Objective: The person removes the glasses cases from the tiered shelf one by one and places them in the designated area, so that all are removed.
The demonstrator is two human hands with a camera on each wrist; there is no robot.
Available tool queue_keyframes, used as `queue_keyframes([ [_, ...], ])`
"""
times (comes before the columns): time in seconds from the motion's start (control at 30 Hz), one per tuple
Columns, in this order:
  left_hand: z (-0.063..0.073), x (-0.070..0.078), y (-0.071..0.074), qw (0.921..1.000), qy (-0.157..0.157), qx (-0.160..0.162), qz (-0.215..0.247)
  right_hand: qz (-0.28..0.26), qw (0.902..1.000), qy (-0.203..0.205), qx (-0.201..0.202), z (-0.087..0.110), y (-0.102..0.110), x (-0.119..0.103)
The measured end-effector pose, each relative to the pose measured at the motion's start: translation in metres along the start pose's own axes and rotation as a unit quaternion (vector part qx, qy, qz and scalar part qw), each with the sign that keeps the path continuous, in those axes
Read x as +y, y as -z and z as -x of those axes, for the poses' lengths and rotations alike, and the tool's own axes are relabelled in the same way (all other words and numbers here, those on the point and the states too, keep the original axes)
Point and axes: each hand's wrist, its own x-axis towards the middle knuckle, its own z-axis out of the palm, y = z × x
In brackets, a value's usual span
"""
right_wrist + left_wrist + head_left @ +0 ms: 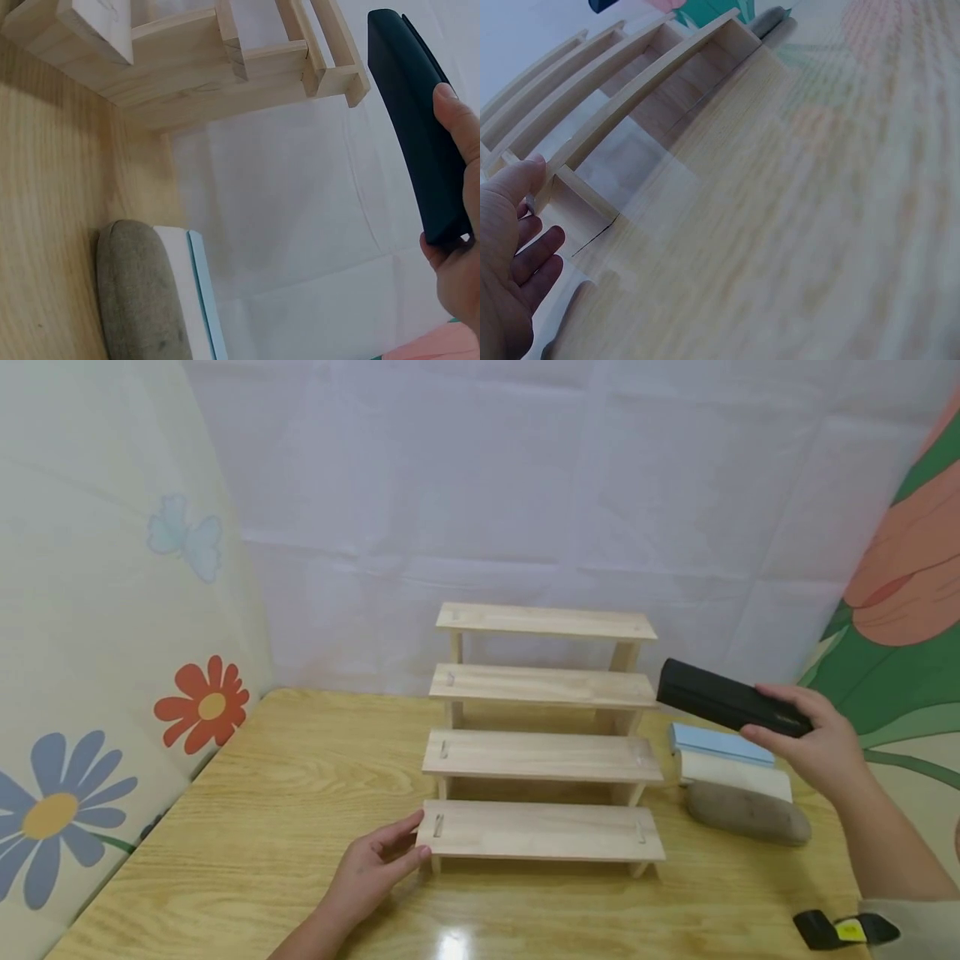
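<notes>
A stepped wooden display rack [540, 831] with pale shelves stands on the table. My left hand [371, 868] pinches the left end of its lowest shelf between thumb and fingers; the thumb [526, 178] lies at the board's edge in the left wrist view. Held in the air to the right of the rack is a long black glasses case [720, 695], its right end gripped by my right hand [821, 743]. In the right wrist view, thumb and fingers sit on opposite sides of the black case [412, 127].
Right of the rack, a light blue case [723, 743], a white case [735, 774] and a grey fabric glasses case [748, 814] lie side by side on the wood-grain table [315, 760]. A white cloth [510, 485] hangs behind; flowered panels [97, 610] flank both sides.
</notes>
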Motion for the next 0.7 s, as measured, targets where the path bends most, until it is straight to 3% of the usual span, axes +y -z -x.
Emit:
queue_keyframes([
  [0.37, -0.001, 0.001, -0.001, 1.0000, 0.009, 0.003, -0.002, 0.014, 0.9994, 0.011, 0.030, 0.021, -0.005, 0.027],
  [0.7, 0.000, 0.002, 0.000, 1.0000, 0.005, 0.001, -0.003, 0.032, 0.9979, -0.010, 0.056, 0.040, -0.012, 0.046],
])
